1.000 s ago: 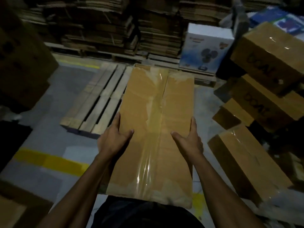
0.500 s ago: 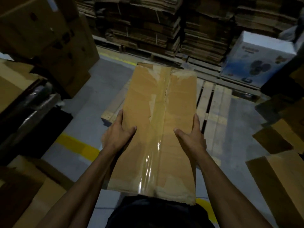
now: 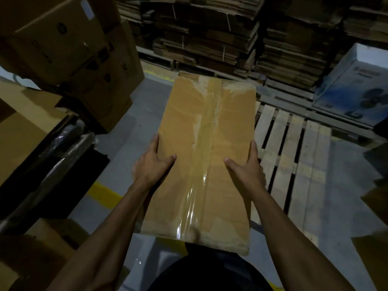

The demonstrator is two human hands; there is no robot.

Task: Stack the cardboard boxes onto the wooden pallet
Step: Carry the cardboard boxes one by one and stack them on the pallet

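Cardboard box, long, tan, glossy tape along its top seam.

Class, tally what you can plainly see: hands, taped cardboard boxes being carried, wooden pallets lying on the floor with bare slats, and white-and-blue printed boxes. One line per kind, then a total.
Hands: 2, left hand and right hand
Carried box: 1
Wooden pallet: 1
White-and-blue box: 1
Total: 5
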